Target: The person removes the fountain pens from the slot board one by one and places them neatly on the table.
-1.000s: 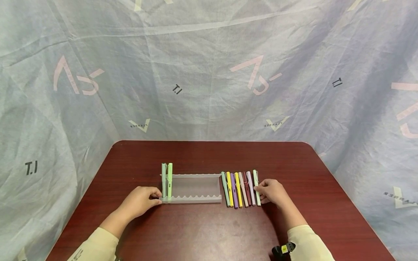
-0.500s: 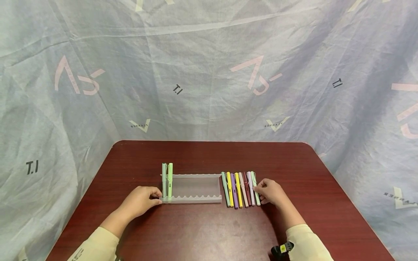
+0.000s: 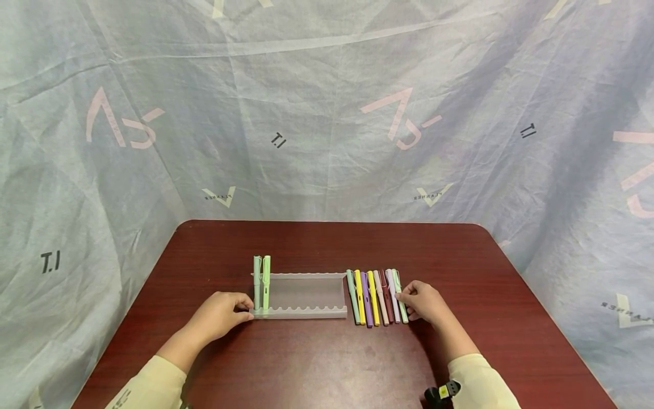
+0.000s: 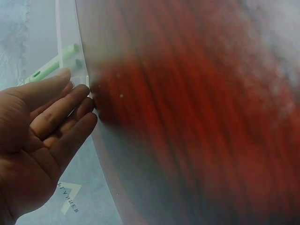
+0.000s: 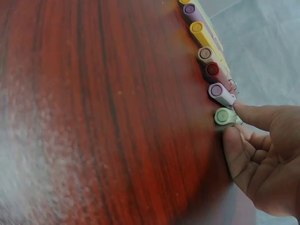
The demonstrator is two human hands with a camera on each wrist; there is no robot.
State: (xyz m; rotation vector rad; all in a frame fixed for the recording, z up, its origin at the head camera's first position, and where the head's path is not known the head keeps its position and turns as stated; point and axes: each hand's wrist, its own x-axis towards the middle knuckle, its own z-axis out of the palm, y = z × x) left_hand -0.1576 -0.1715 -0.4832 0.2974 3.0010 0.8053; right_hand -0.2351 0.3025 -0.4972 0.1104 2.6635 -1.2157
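My left hand (image 3: 221, 313) holds the left front corner of a clear plastic pen tray (image 3: 306, 312) with notched edges, thumb and fingertips at its end. Two capped pens lie across the tray's left end: a grey-green pen (image 3: 257, 284) and a light green pen (image 3: 266, 284). At the right of a row of pens, my right hand (image 3: 423, 300) pinches a pale mint pen (image 5: 225, 116) between thumb and fingers. That pen lies on the table, its cap end leaning against the lilac pen (image 3: 392, 295) beside it.
Between tray and right hand, the row also has a teal-green pen (image 3: 353, 296), two yellow pens, a purple pen (image 3: 367, 299), a beige pen (image 3: 381, 297) and a dark red pen (image 5: 213, 69). The dark red table (image 3: 317, 363) meets a grey cloth (image 3: 327, 142) behind.
The mint pen's cap end has swung left against the lilac pen, and my right hand has shifted slightly left with it. My left hand and the tray stay put.
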